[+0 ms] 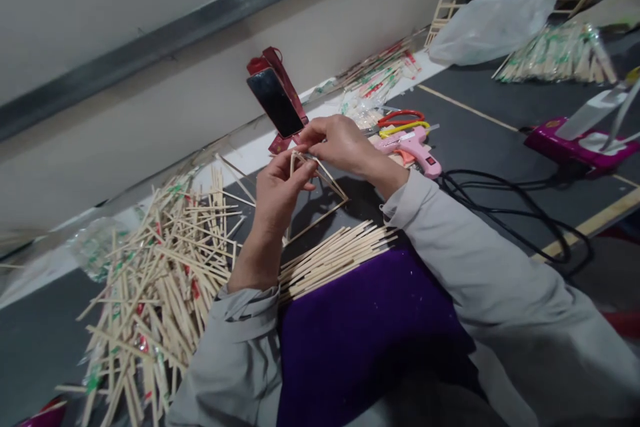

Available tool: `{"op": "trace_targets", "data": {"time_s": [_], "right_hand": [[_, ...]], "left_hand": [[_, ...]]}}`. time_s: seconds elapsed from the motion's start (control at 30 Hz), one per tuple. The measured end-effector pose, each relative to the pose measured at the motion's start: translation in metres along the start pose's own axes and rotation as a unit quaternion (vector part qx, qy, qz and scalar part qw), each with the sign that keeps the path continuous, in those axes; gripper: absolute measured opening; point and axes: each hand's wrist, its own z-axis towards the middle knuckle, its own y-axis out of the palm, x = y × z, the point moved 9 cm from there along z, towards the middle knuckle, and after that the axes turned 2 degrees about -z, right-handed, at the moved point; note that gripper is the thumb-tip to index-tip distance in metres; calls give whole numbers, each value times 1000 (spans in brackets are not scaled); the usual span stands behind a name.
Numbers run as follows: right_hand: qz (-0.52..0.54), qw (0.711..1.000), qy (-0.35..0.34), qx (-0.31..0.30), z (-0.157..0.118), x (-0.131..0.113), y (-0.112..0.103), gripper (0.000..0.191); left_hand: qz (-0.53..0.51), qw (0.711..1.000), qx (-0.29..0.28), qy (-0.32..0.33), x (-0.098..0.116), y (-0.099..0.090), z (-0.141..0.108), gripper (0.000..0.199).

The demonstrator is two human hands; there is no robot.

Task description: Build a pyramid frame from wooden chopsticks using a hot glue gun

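Note:
Both hands meet over a small open frame of thin wooden sticks [320, 219], its corners pointing toward me and to the right. My left hand [280, 197] pinches the upper part of this stick frame between thumb and fingers. Right above it, my right hand [340, 143] has its fingers closed at the same top corner; whatever lies between those fingertips is hidden. A row of loose chopsticks [335, 257] lies just on my side of the frame, along the edge of a purple cloth [370, 327].
A big heap of chopsticks [160, 273] spreads at left. A phone [274, 101] leans on a red stand behind my hands. To the right are a pink glue gun [417, 153], scissors [403, 119], a black cable [505, 210] and a magenta device [565, 147]. A plastic bag [493, 27] lies farther back.

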Motion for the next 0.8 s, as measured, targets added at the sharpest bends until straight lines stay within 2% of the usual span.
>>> {"op": "trace_targets", "data": {"time_s": [0.1, 0.23, 0.5, 0.8], "right_hand": [[59, 997, -40, -24, 0, 3, 9, 20], [99, 992, -73, 9, 0, 4, 9, 20], [112, 989, -89, 47, -3, 4, 15, 15], [117, 988, -96, 31, -1, 10, 26, 24]], "left_hand": [[-13, 1000, 1, 2, -1, -2, 0, 50], [-18, 1000, -1, 5, -3, -4, 0, 49], [-20, 1000, 8, 1, -6, -8, 0, 44], [-11, 1000, -5, -14, -5, -5, 0, 44]]}}
